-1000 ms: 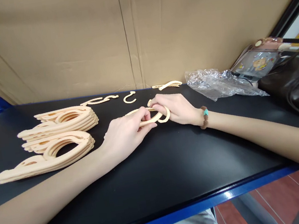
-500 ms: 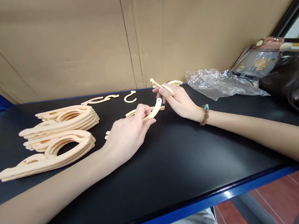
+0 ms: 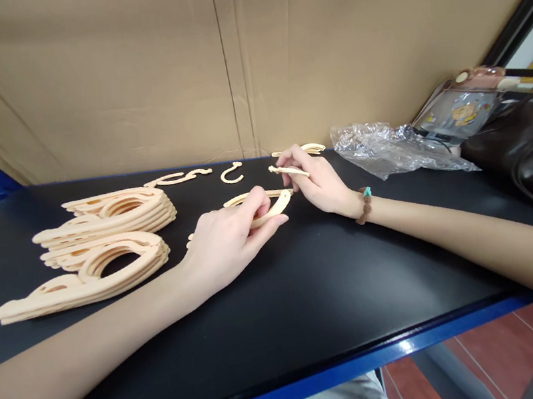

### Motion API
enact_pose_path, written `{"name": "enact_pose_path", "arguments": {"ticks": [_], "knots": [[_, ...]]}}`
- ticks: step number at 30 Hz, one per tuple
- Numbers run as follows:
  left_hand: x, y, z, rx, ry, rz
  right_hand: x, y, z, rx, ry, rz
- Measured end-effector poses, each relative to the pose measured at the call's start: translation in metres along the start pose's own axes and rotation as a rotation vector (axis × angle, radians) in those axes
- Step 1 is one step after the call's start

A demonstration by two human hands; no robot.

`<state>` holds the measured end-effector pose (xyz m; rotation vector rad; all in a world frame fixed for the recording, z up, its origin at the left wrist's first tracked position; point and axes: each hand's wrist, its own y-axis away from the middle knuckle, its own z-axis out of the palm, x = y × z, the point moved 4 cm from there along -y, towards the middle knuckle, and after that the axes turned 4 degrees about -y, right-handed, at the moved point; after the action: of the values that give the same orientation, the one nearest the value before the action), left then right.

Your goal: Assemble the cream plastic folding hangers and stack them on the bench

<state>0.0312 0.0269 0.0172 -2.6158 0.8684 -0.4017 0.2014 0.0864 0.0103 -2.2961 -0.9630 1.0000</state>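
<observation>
My left hand (image 3: pixel 227 239) is closed on a cream plastic hanger arm (image 3: pixel 280 205), whose rounded end with a small hole points to the right. Most of that arm's length is hidden by the fingers. In my right hand (image 3: pixel 317 181) a slim cream hanger hook (image 3: pixel 290 171) is seen edge-on, its knobbed tip toward the left. The two parts are close together but apart. Just behind my left hand another hanger piece (image 3: pixel 234 200) lies on the table, partly covered. A loose hanger hook (image 3: pixel 232 174) rests flat farther back.
Stacks of cream hanger arms (image 3: pixel 121 273) stand on the black table (image 3: pixel 313 300) at the left. More hanger pieces (image 3: pixel 177 178) lie at the back. Crumpled clear plastic (image 3: pixel 389 146) and a dark leather bag (image 3: pixel 531 144) are at the right. A cardboard wall (image 3: pixel 175 72) stands behind.
The hanger arm in my left hand has dropped slightly and its holed end sits lower. My right hand has tilted the hook from steep to nearly level.
</observation>
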Motion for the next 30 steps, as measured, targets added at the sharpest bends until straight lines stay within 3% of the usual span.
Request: {"name": "enact_pose_path", "arguments": {"ticks": [13,23,30], "knots": [[0.001,0.001,-0.001,-0.013,0.059,0.033,0.0,-0.002,0.003,0.04,0.103,-0.183],[0.0,0.0,0.001,-0.038,0.034,-0.002,-0.011,-0.002,0.002,0.019,0.214,-0.16],[0.001,0.0,0.001,-0.077,0.026,-0.047,-0.011,-0.002,0.003,-0.059,0.164,-0.105]]}}
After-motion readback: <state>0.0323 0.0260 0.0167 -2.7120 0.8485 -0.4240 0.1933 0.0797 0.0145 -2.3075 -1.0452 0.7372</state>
